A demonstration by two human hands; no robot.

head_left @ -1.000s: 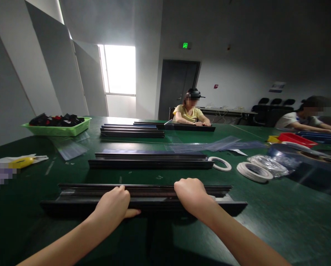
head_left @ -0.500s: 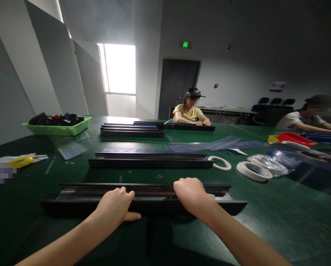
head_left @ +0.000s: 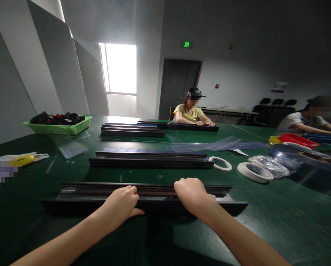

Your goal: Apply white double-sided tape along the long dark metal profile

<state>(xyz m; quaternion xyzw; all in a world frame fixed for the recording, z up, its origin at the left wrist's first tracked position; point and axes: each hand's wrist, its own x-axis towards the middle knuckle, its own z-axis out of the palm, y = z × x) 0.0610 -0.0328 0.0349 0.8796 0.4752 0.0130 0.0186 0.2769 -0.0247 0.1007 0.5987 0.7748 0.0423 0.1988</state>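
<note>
A long black channel-shaped profile (head_left: 156,206) lies crosswise on the green table in front of me, its open side up. My left hand (head_left: 123,201) grips its near wall, fingers curled over the top and thumb low on the outside. My right hand (head_left: 191,194) is closed in a fist over the right half of the channel. Its fingertips are hidden, so what it holds does not show. Just right of that fist, a small whitish piece (head_left: 212,197) shows inside the channel. Clear film (head_left: 68,191) shows at the channel's left end.
More black profiles (head_left: 151,163) lie beyond, with white tape rolls (head_left: 255,172), a film roll (head_left: 290,157) and clear strips (head_left: 223,144). A green basket (head_left: 57,128) of black parts and a yellow-handled tool (head_left: 23,159) are left. Co-workers (head_left: 191,112) sit opposite and far right.
My left hand has slid slightly right along the near wall, with its thumb now closer in. My right hand stays in nearly the same place.
</note>
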